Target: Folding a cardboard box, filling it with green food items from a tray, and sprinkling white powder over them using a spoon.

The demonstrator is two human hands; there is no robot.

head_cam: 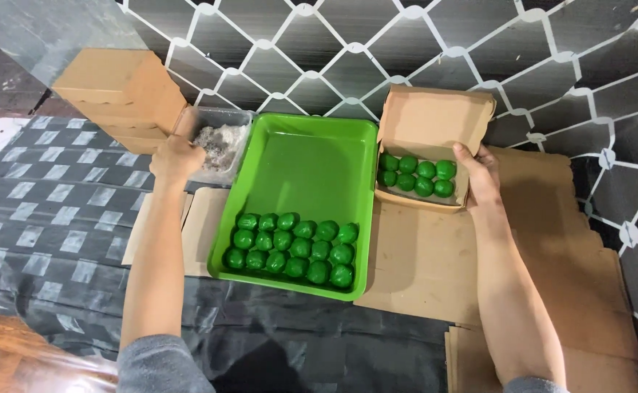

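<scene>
A bright green tray (311, 156) lies in the middle, with several green balls (293, 247) packed along its near edge. To its right stands an open cardboard box (435, 116) holding several more green balls (417, 176). My right hand (479, 175) grips the box's right wall. My left hand (175, 156) reaches into a clear plastic tub (220, 120) of white crumbly flakes left of the tray; whether the fingers hold any flakes is hidden.
A stack of closed cardboard boxes (119, 91) stands at the back left. Flat cardboard sheets (573, 240) lie under and right of the open box. A grey checked cloth (49, 196) covers the table. A patterned wall rises behind.
</scene>
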